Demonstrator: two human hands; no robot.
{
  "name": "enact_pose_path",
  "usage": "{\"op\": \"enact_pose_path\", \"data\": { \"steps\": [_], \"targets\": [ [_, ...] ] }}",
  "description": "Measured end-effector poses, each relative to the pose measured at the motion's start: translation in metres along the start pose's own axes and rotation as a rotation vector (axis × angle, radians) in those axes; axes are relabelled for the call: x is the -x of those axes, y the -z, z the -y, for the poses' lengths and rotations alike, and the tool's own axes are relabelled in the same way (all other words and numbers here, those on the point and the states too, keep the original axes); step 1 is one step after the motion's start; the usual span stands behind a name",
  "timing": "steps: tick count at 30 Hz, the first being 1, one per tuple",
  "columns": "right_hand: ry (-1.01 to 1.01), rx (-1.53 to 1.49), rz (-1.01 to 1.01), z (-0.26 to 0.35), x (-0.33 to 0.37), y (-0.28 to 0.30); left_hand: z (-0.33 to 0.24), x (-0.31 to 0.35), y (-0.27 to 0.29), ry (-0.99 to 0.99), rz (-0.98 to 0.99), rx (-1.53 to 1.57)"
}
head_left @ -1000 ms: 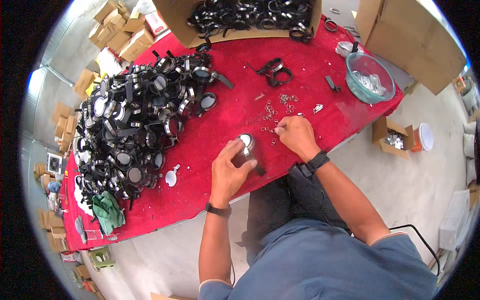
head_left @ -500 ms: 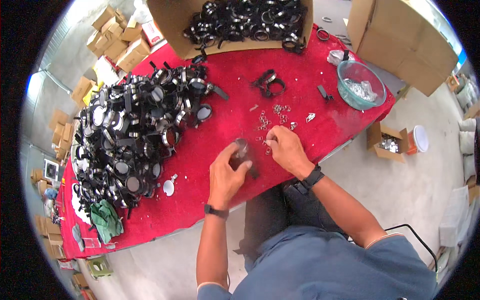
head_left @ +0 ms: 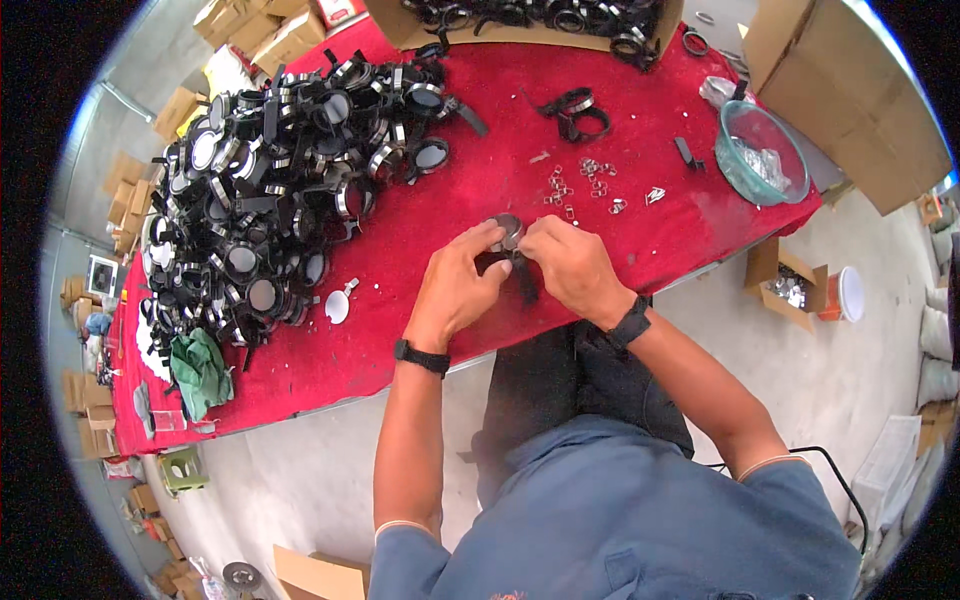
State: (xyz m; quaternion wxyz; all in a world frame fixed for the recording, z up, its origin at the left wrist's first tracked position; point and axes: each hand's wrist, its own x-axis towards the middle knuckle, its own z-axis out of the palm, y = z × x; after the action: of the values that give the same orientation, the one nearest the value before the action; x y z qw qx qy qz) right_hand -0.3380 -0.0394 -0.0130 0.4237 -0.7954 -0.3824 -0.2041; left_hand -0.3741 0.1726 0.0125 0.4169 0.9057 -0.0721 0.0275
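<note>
My left hand (head_left: 458,285) grips a round metal-rimmed piece with a black strap (head_left: 525,284) near the table's front edge. The strap hangs down toward me. My right hand (head_left: 575,268) pinches close against the right side of that piece; what sits between its fingertips is too small to make out. Just beyond both hands lie several small metal loops (head_left: 558,187) and a few little white slips (head_left: 655,195). Farther back rest two black strapped rings (head_left: 580,115). A big heap of similar round strapped pieces (head_left: 262,200) covers the left of the table.
A cardboard box (head_left: 400,30) of black strapped pieces stands at the back. On the right is a clear greenish bowl (head_left: 735,172) with shiny contents. A green cloth (head_left: 200,372) and a white disc (head_left: 337,307) lie on the red tablecloth (head_left: 440,210). An open carton (head_left: 765,280) stands on the floor.
My right hand has come away from the small metal loops and closed in on the strapped piece in my left hand. The whole view has shifted, with the table appearing higher.
</note>
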Motion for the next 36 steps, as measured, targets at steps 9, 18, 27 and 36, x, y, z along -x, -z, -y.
{"op": "enact_pose_path", "data": {
  "steps": [9,18,27,36],
  "targets": [
    [0.072,0.176,-0.102,-0.001,0.004,-0.013,0.000,-0.010,0.000,-0.036,-0.009,-0.073],
    [-0.012,0.100,-0.208,0.005,0.005,-0.025,-0.025,-0.014,0.004,0.057,0.026,-0.129],
    [-0.061,0.034,-0.168,0.006,0.006,-0.024,-0.019,-0.013,-0.005,-0.043,-0.095,-0.152],
    [-0.563,0.505,-0.102,-0.101,0.031,0.111,-0.018,-0.018,0.000,0.067,-0.026,-0.028]
  ]
}}
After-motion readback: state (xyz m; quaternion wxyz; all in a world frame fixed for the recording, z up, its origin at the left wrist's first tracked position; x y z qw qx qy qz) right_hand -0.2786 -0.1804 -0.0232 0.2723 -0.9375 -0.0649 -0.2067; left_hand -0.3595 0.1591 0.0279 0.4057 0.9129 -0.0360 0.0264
